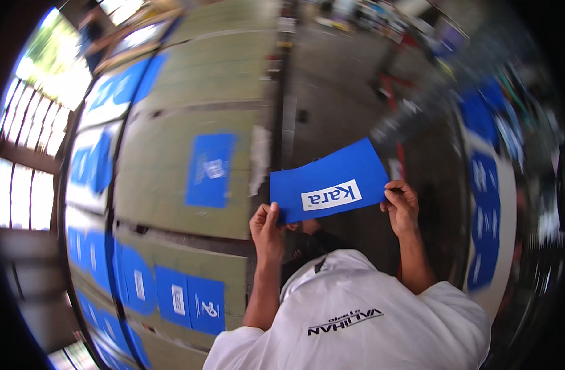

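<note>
A blue rectangular sheet (341,165) with a white printed label hangs stretched between my two hands, above my body. My left hand (268,233) pinches its lower left corner, thumb on top. At the right edge my right hand (402,202) grips the sheet between thumb and fingers. The sheet bends slightly along its upper edge, and whether it is cloth or paper I cannot tell. To the left, a similar blue sheet (202,159) with a pale print lies flat on a long greenish table (153,179), apart from my left hand.
More printed blue sheets (189,299) lie in the table's near part. Others rest on white boards (88,203) along its far left side. On my right, a white panel (503,228) carries several blue pieces. Blurred clutter (381,18) fills the back; barred windows (33,123) stand at far left.
</note>
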Tool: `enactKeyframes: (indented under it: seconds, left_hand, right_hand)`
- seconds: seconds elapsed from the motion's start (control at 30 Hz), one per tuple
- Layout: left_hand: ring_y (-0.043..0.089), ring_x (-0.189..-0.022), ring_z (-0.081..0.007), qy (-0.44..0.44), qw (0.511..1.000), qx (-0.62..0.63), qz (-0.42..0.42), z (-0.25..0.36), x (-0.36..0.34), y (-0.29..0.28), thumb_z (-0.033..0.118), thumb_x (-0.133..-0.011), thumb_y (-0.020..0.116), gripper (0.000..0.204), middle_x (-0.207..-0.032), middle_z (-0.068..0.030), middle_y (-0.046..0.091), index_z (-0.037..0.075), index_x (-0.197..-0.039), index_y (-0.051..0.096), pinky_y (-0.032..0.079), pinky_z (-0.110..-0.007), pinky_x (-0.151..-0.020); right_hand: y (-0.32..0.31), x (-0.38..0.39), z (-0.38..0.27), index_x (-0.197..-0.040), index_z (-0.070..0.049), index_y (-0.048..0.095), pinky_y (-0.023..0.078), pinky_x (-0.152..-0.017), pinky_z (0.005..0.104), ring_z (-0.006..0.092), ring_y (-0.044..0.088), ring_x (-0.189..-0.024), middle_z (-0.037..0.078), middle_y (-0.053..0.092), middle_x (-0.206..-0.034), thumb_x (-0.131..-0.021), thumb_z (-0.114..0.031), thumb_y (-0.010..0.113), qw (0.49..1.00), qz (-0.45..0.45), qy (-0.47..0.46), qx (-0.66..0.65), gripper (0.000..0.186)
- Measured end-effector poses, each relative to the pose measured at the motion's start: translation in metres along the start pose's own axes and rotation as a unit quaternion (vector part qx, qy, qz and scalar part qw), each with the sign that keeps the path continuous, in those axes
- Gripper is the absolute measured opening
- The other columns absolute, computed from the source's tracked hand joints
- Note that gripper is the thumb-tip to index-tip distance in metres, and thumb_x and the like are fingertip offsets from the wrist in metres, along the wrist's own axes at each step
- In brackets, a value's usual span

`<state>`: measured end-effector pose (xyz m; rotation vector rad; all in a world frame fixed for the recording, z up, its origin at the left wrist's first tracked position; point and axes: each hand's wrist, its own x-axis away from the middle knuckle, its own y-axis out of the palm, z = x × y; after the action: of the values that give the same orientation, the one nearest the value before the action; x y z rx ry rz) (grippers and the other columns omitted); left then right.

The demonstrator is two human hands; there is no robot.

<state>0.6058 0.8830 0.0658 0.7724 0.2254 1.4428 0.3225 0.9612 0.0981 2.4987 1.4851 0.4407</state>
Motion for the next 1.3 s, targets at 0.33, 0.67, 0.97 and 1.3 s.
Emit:
enactKeyframes:
  seconds: [0.33, 0.67, 0.97, 1.3]
  left_hand:
    - [0.066, -0.074, -0.0180, -0.199, 0.865, -0.162, -0.431, -0.182, 0.150, 0.269, 0.019, -0.095, 0.060, 0.019, -0.083, -0.0083, 0.065, 0.002, -0.087, 0.057, 0.056, -0.031, -0.071]
    - [0.068, -0.087, -0.0249, -0.339, 0.677, -0.231, -0.611, -0.491, 0.337, 0.529, 0.018, -0.095, 0.060, 0.017, -0.098, -0.0124, 0.065, 0.002, -0.099, 0.058, 0.055, -0.036, -0.077]
    - [0.068, -0.089, -0.0231, -0.317, 0.625, -0.328, -0.633, -0.697, 0.417, 0.691, 0.022, -0.095, 0.059, 0.022, -0.096, -0.0097, 0.064, 0.002, -0.101, 0.058, 0.056, -0.034, -0.076]
    - [0.065, -0.054, -0.0154, -0.152, 0.566, -0.569, -0.577, -0.835, 0.395, 0.649, 0.019, -0.089, 0.065, 0.021, -0.069, -0.0089, 0.067, -0.001, -0.083, 0.068, 0.051, -0.027, -0.044]
  right_hand:
    - [-0.238, 0.314, -0.088, -0.094, -0.003, 0.063, 0.049, -0.057, 0.0236, 0.0128, 0.062, -0.063, 0.003, 0.061, -0.077, -0.089, -0.004, 0.063, 0.848, 0.427, -0.288, -0.125, 0.005]
    - [-0.524, 0.451, -0.142, -0.095, -0.005, 0.060, 0.046, -0.062, 0.0227, 0.0102, 0.058, -0.067, 0.005, 0.063, -0.081, -0.094, -0.009, 0.058, 0.707, 0.626, -0.307, -0.120, 0.005]
    - [-0.780, 0.477, -0.169, -0.098, -0.003, 0.062, 0.049, -0.072, 0.0258, 0.0125, 0.061, -0.078, 0.005, 0.063, -0.089, -0.092, -0.012, 0.062, 0.695, 0.666, -0.271, 0.004, 0.011]
    - [-0.870, 0.451, -0.046, -0.101, -0.002, 0.062, 0.052, -0.062, 0.0243, 0.0138, 0.065, -0.070, 0.007, 0.066, -0.086, -0.090, -0.006, 0.062, 0.715, 0.696, -0.054, -0.040, 0.011]
